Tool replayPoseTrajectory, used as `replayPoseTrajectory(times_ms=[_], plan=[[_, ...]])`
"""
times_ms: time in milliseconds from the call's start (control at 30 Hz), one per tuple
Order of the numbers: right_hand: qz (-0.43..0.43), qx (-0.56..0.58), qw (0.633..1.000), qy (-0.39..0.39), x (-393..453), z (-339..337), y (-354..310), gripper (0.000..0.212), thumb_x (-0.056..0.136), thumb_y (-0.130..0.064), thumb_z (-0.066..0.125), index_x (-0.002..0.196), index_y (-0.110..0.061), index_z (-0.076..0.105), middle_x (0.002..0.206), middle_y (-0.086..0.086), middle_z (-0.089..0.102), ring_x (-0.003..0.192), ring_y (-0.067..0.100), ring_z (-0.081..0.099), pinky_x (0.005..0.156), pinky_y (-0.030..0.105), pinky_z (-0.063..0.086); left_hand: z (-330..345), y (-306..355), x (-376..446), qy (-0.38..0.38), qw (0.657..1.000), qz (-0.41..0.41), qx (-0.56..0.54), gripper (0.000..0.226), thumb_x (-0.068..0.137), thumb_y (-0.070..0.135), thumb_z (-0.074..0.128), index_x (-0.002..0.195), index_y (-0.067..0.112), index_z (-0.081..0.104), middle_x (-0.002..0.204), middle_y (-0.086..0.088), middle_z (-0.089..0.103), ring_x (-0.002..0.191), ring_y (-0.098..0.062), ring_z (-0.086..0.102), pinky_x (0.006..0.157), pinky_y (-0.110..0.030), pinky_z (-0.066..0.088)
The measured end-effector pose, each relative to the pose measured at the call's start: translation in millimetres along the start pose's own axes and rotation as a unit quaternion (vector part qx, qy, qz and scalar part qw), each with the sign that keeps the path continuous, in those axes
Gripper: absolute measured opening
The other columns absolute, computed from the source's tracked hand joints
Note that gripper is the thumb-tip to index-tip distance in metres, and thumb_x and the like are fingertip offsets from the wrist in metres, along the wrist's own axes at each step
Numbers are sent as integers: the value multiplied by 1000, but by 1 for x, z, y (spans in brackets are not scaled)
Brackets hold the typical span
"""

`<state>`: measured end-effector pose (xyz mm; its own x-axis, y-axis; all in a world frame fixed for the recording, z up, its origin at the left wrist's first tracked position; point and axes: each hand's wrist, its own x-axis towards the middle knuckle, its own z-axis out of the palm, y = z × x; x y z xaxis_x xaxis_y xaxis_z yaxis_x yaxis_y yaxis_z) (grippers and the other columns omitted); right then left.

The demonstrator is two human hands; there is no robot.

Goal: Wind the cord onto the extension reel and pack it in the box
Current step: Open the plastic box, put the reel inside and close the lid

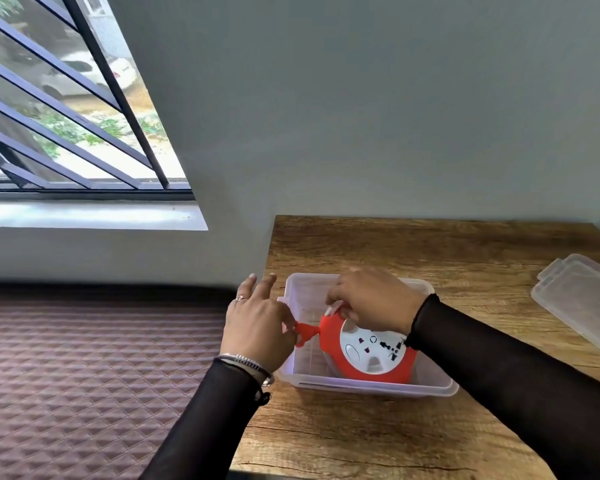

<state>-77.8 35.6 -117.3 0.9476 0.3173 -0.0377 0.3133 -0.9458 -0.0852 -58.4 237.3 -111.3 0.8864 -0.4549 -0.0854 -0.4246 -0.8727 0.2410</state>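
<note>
Filling the lower right of the view, a wooden bench (413, 247) butts against a grey-green wall (361, 98). At ten o'clock from the bench a barred window (59, 109) shows a white car outside, above a pale sill. At nine o'clock, beside the bench's left edge, lies a brown quilted mattress (94, 368). A clear lid (579, 303) rests on the bench at three o'clock, well apart from the clear plastic box (364, 386).

Tilted inside the box sits the red and white extension reel (369, 348), its socket face turned up. The right hand (374, 299) comes in from three o'clock, its grip curled over the reel's upper edge at about eleven o'clock on the disc. A red plug (305, 332) juts from the reel at nine o'clock, over the box's left wall. The left hand (257, 327) pinches that plug between thumb and a finger, the other fingers spread loosely toward twelve o'clock. Both arms wear black sleeves; the left wrist carries silver bangles (248, 363).
</note>
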Motion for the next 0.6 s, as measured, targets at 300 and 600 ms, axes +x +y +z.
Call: replayPoseTrajectory(times_ms=[300, 600], plan=[[9, 54, 997, 54, -18, 20, 4, 32, 88, -29, 59, 120, -27, 61, 121, -6, 60, 112, 18, 50, 93, 34, 39, 16, 10, -11, -126, 984, -7, 123, 43, 89, 55, 46, 108, 24, 68, 161, -4, -13, 145, -35, -23, 114, -60, -6], [38, 259, 957, 127, -35, 29, 5, 22, 85, -6, 64, 104, -13, 72, 114, 0, 66, 111, 9, 54, 93, 18, 39, 16, 44, 6, -29, 995, 42, 81, 18, 88, 36, 55, 100, 30, 68, 162, -4, 7, 148, -32, -11, 117, -54, -1]])
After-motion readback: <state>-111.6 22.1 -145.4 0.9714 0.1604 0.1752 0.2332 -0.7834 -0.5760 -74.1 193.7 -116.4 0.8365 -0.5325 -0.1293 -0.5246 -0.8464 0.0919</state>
